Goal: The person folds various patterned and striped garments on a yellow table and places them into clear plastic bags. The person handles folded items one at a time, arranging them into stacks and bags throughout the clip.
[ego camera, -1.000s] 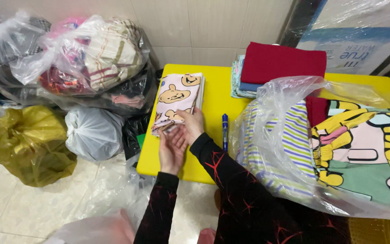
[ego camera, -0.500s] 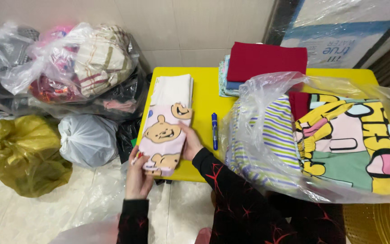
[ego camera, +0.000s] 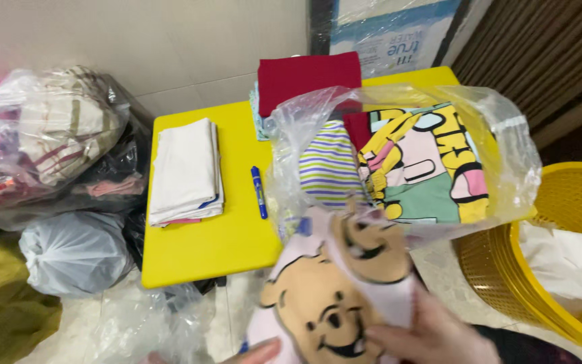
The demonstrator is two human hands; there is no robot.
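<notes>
Left hand: the left hand (ego camera: 257, 352) shows only as fingertips at the bottom edge, lying under the lower left corner of the bear-print cloth (ego camera: 335, 296); whether its grip is closed on the cloth or just resting against it I cannot tell.
Right hand: the right hand (ego camera: 432, 335) sits low and right of centre, fingers curled over the cloth's lower right edge and pinching it, thumb pointing left across the print.
Bear-print cloth: a pale pink piece with tan bear faces, held up close to the camera, off the worktop and in front of its near edge; blurred.
Far left: clear bags of clothing (ego camera: 48, 141) piled against the wall, with a knotted grey bag (ego camera: 72, 253) and a yellowish bag (ego camera: 1, 317) on the floor below.
Worktop: a yellow worktop (ego camera: 203, 249) with bare room in its near left part.
On it, left: a folded white stack (ego camera: 186, 168), edges squared, well apart from the hands.
On it, middle: a blue pen (ego camera: 259, 192) lying lengthwise between the white stack and the big bag.
On it, back: a folded red cloth (ego camera: 308, 77) on top of other folded pieces.
On it, right: a large clear bag of bright printed fabric (ego camera: 405, 155), its mouth gaping, spilling over the near edge just behind the held cloth.
Far right: a yellow woven basket (ego camera: 560, 202) on the floor, with white material inside.
</notes>
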